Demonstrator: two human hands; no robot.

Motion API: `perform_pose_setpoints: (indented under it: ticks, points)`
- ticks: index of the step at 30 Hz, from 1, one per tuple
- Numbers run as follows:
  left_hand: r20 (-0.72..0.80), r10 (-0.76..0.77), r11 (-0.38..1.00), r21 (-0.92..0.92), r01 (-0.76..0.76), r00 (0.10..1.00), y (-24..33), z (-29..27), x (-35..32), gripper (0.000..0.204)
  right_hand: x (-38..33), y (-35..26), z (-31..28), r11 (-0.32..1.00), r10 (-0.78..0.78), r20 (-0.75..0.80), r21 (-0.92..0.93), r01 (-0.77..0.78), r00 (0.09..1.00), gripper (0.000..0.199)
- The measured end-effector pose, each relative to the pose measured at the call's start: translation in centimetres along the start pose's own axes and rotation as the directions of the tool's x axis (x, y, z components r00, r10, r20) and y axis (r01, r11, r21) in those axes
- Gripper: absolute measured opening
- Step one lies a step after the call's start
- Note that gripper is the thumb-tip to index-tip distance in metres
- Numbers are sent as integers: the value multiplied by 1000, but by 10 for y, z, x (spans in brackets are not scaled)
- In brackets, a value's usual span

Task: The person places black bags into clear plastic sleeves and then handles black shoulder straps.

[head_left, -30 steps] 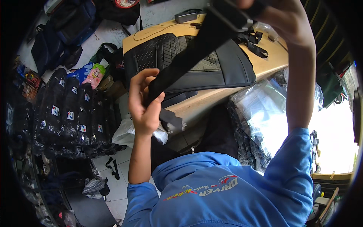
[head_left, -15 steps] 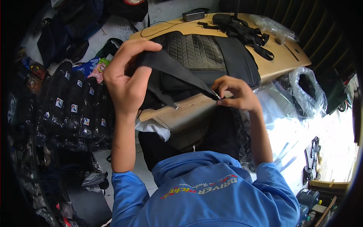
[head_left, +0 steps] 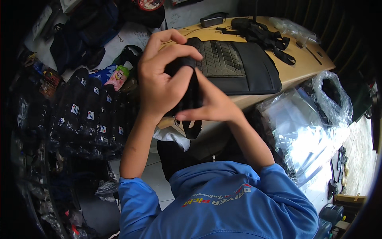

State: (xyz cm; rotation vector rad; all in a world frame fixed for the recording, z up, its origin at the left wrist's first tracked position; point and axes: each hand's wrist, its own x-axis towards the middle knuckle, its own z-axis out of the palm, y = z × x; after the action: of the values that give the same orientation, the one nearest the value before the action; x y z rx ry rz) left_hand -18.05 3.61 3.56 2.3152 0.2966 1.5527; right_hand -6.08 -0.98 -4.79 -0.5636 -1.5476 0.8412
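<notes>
My left hand [head_left: 165, 81] is raised in front of my chest, its thumb and fingers curled round a folded black strap [head_left: 193, 91]. Loops of that strap hang down below the grip, one of them over the table's near edge. Close against it from the right comes my right hand [head_left: 215, 104], thumb stretched across the near side of the hanging loops. Its other fingers are hidden behind the strap. Beyond both hands a flat black padded cover [head_left: 258, 69] with a chevron-patterned panel [head_left: 223, 59] lies on the wooden table [head_left: 314, 59].
Tangled black straps [head_left: 264, 36], a black box-shaped adapter [head_left: 213, 20] and clear plastic stand towards the table's far side. To the left are plastic-wrapped black bundles [head_left: 89, 107]. Large clear plastic bags [head_left: 298, 123] fill the right side. A white cloth [head_left: 173, 137] hangs below the near edge.
My right hand has moved left, from the strap's stretched-out end to beside my left hand. The strap, drawn out between the hands before, now hangs gathered in loops. My view has shifted slightly.
</notes>
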Motion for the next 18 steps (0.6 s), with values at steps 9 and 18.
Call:
perform_pose_setpoints:
  ticks: [9, 18]
  points:
    - [-332, -273, 941, -289, 178, 903, -14, 6, -20, 25, -16, -1, 33, 977, 211, -166, 30, -209, 963, 61]
    - [-157, -496, 760, -554, 340, 854, -39, 44, -85, 16, -92, -1, -24, 558, 624, 179, 579, -594, 760, 43]
